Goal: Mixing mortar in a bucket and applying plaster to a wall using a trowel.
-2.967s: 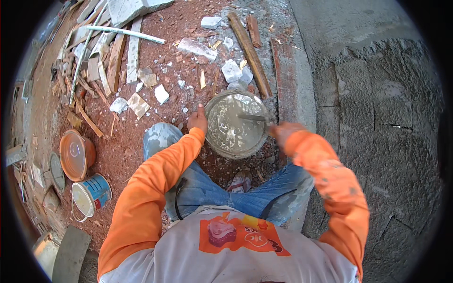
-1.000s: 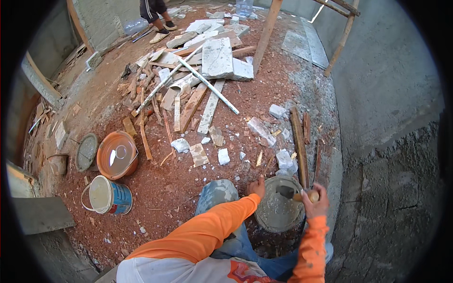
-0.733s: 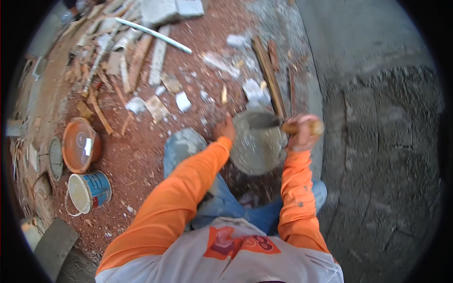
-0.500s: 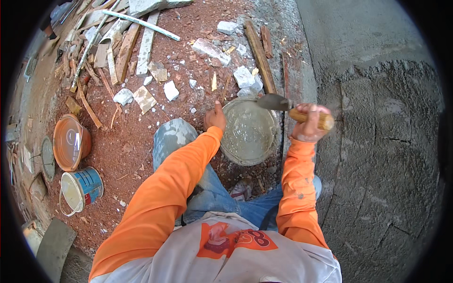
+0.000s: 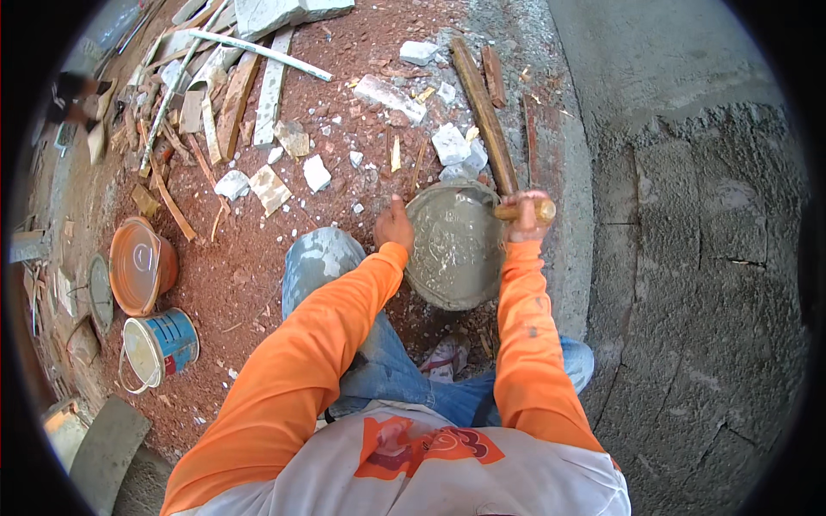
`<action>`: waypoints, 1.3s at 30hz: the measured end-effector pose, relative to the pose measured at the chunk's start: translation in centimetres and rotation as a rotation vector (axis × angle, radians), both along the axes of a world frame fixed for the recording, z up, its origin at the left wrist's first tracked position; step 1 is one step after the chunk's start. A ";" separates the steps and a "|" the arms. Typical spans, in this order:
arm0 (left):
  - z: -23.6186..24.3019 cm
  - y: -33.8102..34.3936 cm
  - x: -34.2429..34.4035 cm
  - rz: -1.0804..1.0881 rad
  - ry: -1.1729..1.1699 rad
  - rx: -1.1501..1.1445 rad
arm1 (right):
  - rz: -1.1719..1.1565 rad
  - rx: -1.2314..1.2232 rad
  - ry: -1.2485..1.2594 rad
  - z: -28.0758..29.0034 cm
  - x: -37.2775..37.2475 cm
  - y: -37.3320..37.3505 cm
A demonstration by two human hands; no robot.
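Observation:
A round bucket of wet grey mortar (image 5: 452, 262) sits on the rubble-strewn ground before my bent knees. My left hand (image 5: 393, 225) grips its left rim, thumb upward. At the right rim, my right hand (image 5: 525, 222) is closed round the wooden handle (image 5: 544, 210) of a trowel; its blade cannot be made out, apparently down in the mortar. Just beyond the bucket lie a brown wooden batten (image 5: 482, 103) and white broken chunks (image 5: 452, 144).
An orange tub (image 5: 136, 267), a blue-and-white pail (image 5: 168, 344) and a grey basin (image 5: 99, 292) stand to my left. Planks, pipes and slabs (image 5: 232, 103) are heaped ahead. Someone's legs (image 5: 76, 99) show at far left. A rough grey wall (image 5: 688, 284) rises at my right.
Since half a second ago, the trowel has moved down and leftward from above the right rim into the bucket. My left hand stays at the rim. The view was tilted further up one second ago.

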State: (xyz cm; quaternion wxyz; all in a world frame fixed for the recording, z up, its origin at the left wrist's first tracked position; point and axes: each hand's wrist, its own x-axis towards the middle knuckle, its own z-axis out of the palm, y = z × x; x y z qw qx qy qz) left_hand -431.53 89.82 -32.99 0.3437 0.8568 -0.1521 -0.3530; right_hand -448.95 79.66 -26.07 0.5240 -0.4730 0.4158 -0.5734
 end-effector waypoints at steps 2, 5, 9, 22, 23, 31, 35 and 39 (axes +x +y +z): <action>0.2 0.4 -0.1 0.020 -0.009 -0.001 | -0.026 -0.067 -0.081 -0.3 -0.2 2.3; 0.3 -0.2 -0.7 0.033 -0.049 -0.017 | -0.093 -0.188 -0.173 -3.7 -1.0 2.3; 0.6 -0.1 -0.6 0.094 -0.019 -0.015 | -0.060 -0.225 0.381 0.0 0.8 2.1; 0.9 -0.8 -0.7 0.080 0.033 -0.028 | -0.066 -0.045 -0.006 -2.3 0.2 5.3; 1.3 -1.0 -0.5 0.087 0.054 -0.012 | -0.055 0.038 0.113 -1.9 0.7 4.4; 0.8 -1.5 -0.9 0.083 0.025 -0.034 | -0.098 -0.078 0.222 -3.7 -1.0 6.1; 0.7 -1.2 0.5 0.112 0.136 0.009 | 0.028 0.035 0.261 1.4 0.7 7.1; 0.5 -0.7 -0.5 0.086 0.043 -0.064 | 0.022 -0.236 0.332 0.0 -0.1 8.7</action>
